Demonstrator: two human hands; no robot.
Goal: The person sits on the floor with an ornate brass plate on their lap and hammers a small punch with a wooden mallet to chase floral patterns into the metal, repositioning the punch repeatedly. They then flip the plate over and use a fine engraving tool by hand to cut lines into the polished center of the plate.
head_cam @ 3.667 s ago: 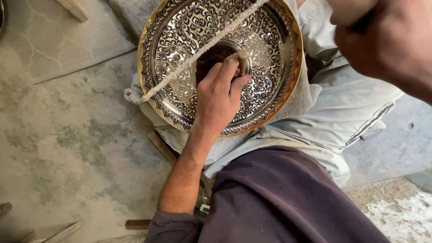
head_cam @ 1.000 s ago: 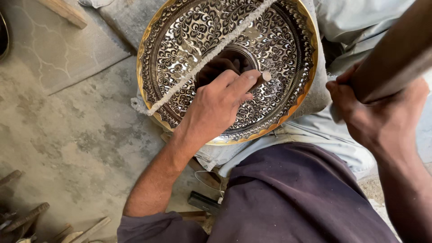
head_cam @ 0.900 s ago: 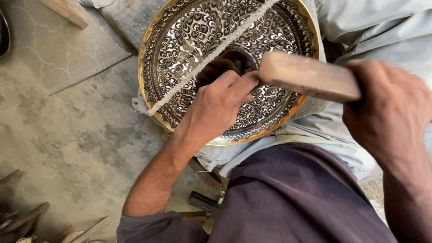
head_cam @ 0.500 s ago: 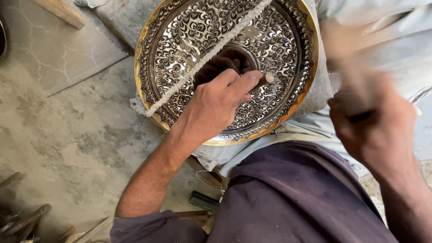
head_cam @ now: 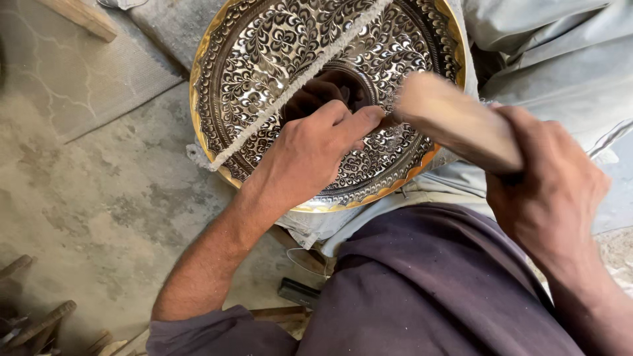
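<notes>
A large round brass tray (head_cam: 264,72) with dense engraved floral patterns and a golden rim rests tilted on my lap. A white cord (head_cam: 297,79) runs diagonally across its face. My left hand (head_cam: 310,155) presses on the tray near its dark centre, fingers closed on a small chisel whose top (head_cam: 389,120) shows at my fingertips. My right hand (head_cam: 550,191) grips a pale wooden mallet (head_cam: 455,122), whose blurred head sits right at the chisel top.
A worn concrete floor (head_cam: 99,198) lies to the left, with a wooden plank (head_cam: 82,16) at the top left. Several wooden-handled tools (head_cam: 39,323) lie at the bottom left. A dark tool (head_cam: 300,291) lies under my knee.
My right hand has swung the mallet down from its raised position onto the chisel top. My left hand and the tray have stayed in place.
</notes>
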